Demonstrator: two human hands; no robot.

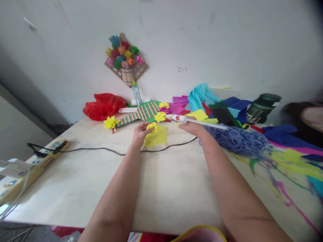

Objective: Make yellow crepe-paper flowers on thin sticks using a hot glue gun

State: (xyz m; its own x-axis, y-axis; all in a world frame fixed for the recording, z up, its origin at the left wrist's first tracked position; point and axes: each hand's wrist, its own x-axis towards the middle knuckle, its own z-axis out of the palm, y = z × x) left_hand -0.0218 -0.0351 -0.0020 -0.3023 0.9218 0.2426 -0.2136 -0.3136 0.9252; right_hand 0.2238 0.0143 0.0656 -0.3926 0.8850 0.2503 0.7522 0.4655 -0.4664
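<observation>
Between the fingers of my left hand (140, 133) is a small yellow paper flower (153, 127), held just above a yellow paper sheet (161, 136) on the table. My right hand (192, 127) is closed around a white hot glue gun (180, 118), whose nozzle points left. A long white glue stick (210, 124) juts from its rear. Behind both hands lies a green guitar-shaped piece (148, 112) crossed by pink strips. Yellow flowers (159, 116) and a magenta flower (165, 110) sit at its right end, another yellow flower (110, 122) at its left tip.
A black cord (101, 148) crosses the table (174, 188) from a power strip (47, 158). On the right lie blue-purple shredded strands (237, 139), coloured paper and a dark green jar (262, 107). Red plastic (104, 106) and a glue bottle (136, 95) are by the wall.
</observation>
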